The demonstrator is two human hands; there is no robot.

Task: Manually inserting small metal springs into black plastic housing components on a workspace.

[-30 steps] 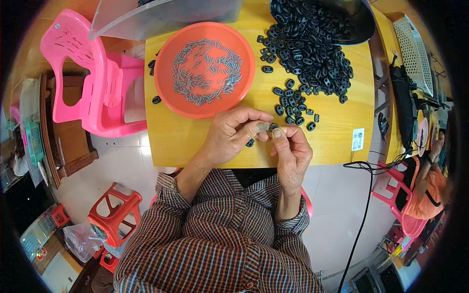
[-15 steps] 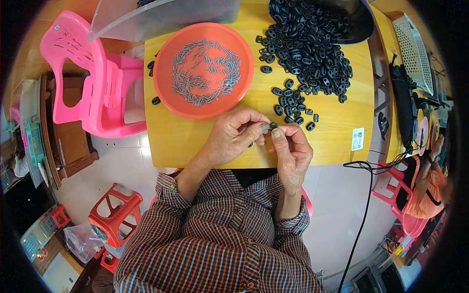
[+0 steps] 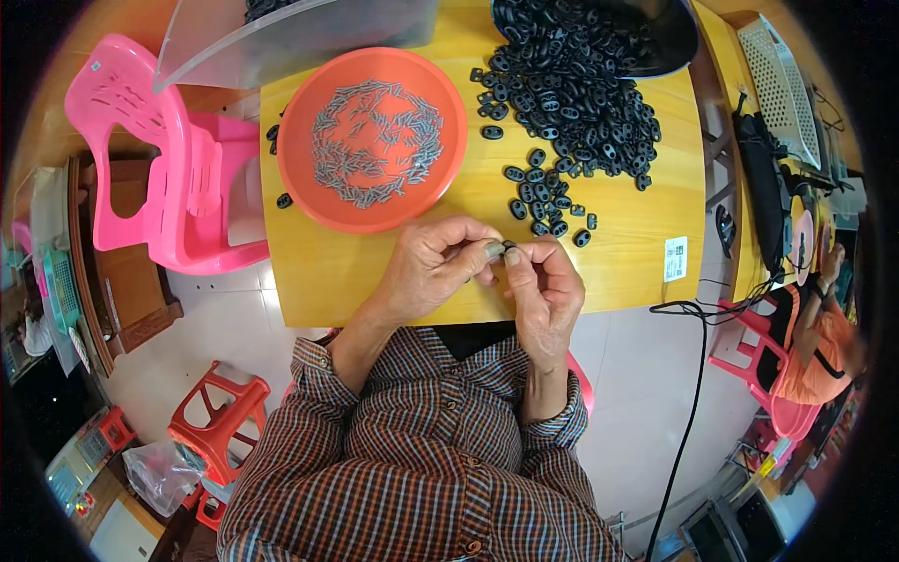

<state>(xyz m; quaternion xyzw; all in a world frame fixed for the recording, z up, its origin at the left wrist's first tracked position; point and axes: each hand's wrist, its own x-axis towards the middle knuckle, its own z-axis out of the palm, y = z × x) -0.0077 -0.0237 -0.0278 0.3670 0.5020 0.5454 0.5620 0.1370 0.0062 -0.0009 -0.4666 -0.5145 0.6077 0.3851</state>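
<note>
Closest in, the left hand [image 3: 433, 267] and right hand [image 3: 543, 286] meet over the near edge of the yellow table [image 3: 618, 272]. Both are pinched nearly closed, fingertips together on one small black piece [image 3: 508, 246]; the left also seems to grip a short grey pin [image 3: 493, 250] pushed at it, though it is too small to be sure

To do this well, I'd say keep the piece steady between right thumb and forefinger, line the pin up straight with the hole, and work low over the table so a dropped part stays put

Just beyond lie about a dozen loose black pieces [image 3: 543, 201], then a heap [image 3: 571, 89] of well over a hundred spilling from a black bowl [image 3: 670, 42]. One orange plate [image 3: 373, 139] holds grey pins [image 3: 375, 140], too many to count, surely over a hundred. Three stray pieces sit by its left rim. One pink chair [image 3: 169, 178] stands left
</note>
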